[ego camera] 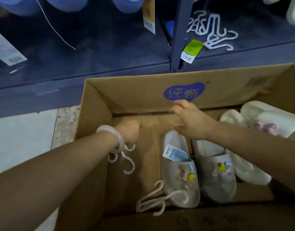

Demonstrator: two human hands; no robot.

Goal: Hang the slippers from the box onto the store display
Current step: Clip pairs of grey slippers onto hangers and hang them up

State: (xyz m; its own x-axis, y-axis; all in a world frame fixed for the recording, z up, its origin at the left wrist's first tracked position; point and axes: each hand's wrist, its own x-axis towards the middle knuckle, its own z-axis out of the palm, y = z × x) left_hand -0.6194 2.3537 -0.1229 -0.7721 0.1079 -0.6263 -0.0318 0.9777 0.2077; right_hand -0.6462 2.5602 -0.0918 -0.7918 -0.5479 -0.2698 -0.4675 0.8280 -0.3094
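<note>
An open cardboard box [143, 90] stands on the floor in front of the dark display rack [178, 34]. A pair of grey slippers [181, 169] with yellow patches and a price tag [175, 153] lies inside it. My right hand [188, 117] hovers palm down over the slippers' heels, fingers spread, thumb close to the left heel. My left hand [130, 130], with a pale bangle on the wrist, is curled shut over the box floor. The hooks of a white plastic hanger [126, 164] dangle below it. A second white hanger [153, 199] lies against the left slipper's toe.
Cream-white slippers [260, 120] fill the right end of the box. A pile of loose white hangers [208, 29] lies on the low shelf behind, beside a green tag [192, 49]. Blue slippers [68, 4] and a yellow tag [149, 14] hang above. Pale floor [23, 137] lies at left.
</note>
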